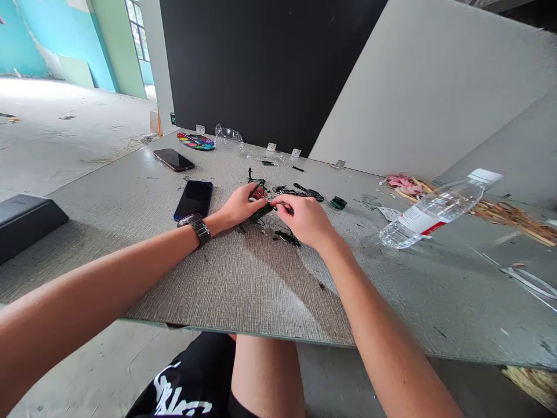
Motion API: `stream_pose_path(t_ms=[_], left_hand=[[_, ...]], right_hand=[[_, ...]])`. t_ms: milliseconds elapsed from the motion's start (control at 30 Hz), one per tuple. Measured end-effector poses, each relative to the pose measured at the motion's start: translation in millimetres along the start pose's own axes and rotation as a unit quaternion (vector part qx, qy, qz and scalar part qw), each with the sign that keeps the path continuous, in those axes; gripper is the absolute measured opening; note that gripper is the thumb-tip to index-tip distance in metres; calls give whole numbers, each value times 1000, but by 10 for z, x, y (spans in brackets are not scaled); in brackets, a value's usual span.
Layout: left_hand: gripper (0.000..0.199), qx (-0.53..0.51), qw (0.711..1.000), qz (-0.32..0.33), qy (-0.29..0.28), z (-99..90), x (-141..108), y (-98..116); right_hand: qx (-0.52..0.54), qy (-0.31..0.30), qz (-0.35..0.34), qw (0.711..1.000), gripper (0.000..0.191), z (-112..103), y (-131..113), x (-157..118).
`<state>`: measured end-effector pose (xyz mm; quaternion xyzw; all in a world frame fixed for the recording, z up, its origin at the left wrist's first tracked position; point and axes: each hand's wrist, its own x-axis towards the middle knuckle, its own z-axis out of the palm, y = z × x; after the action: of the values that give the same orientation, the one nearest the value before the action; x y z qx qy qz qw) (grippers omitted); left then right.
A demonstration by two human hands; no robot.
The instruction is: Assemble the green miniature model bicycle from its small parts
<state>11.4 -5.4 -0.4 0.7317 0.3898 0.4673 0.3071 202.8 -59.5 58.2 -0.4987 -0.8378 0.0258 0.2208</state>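
Observation:
Over the middle of the table, my left hand (244, 204) is closed on a small dark green piece (261, 211), whose kind is partly hidden by the fingers. My right hand (306, 218) is pinched at the near end of that piece, thumb and forefinger together; whatever sits in the pinch is too small to name. Around both hands lie thin black and green parts: a dark looped part (310, 193) behind, loose dark green scraps (287, 237) below, and a small green block (338, 202) to the right. A black watch is on my left wrist.
Two phones, one near (194, 199) and one farther (173, 159), lie left of my hands. A colourful paint palette (195, 141) and clear plastic packaging (228, 137) are behind. A tilted water bottle (435, 212) is at right, a black box (28, 223) at far left.

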Motion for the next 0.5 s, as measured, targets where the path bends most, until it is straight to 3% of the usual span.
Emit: stream_pose_path(t_ms=[500], left_hand=[[11, -1, 1000, 6, -5, 6, 0, 4]], right_hand=[[-78, -12, -4, 997, 33, 22, -74, -3]])
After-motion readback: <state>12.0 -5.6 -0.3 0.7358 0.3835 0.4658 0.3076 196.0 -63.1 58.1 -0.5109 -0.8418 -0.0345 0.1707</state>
